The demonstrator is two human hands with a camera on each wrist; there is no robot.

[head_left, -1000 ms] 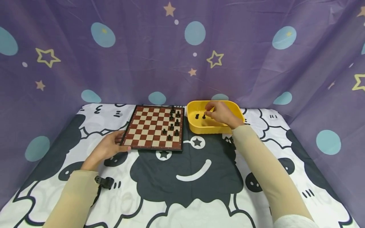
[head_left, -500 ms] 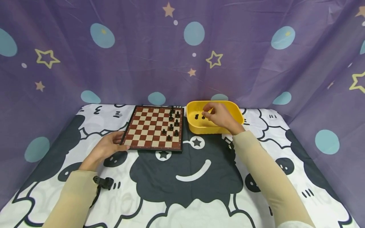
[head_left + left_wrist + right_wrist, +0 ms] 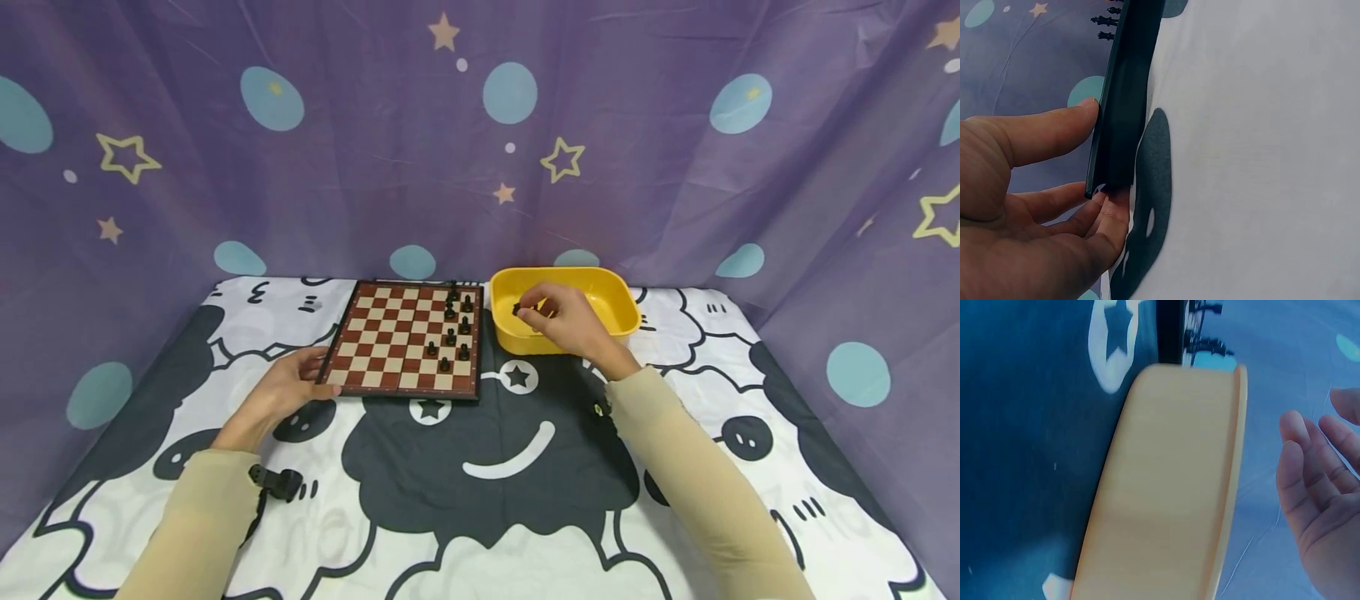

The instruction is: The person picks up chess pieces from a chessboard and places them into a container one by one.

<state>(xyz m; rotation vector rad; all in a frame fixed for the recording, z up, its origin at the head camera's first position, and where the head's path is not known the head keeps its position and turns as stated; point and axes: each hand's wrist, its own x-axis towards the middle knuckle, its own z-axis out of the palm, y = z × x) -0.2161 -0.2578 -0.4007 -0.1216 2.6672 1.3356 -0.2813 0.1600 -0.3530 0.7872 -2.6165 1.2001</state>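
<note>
My left hand holds the near-left corner of the chessboard, thumb on the rim and other fingers underneath, as the left wrist view shows. Several black chess pieces stand on the board's right side. Over the yellow basin is my right hand, its fingers loosely bent. Nothing shows between those fingers in the right wrist view, where the thumb is partly cut off. A small black chess piece lies in the basin beside the fingertips; another dark bit is mostly hidden by them.
The basin stands just right of the board, close to the purple curtain at the back. A cloth with cartoon sheep covers the table. A dark strap with a small device sits at the left wrist.
My right hand has moved left and a little nearer over the basin, now covering much of the black pieces there. The left hand and the board stay in place.
</note>
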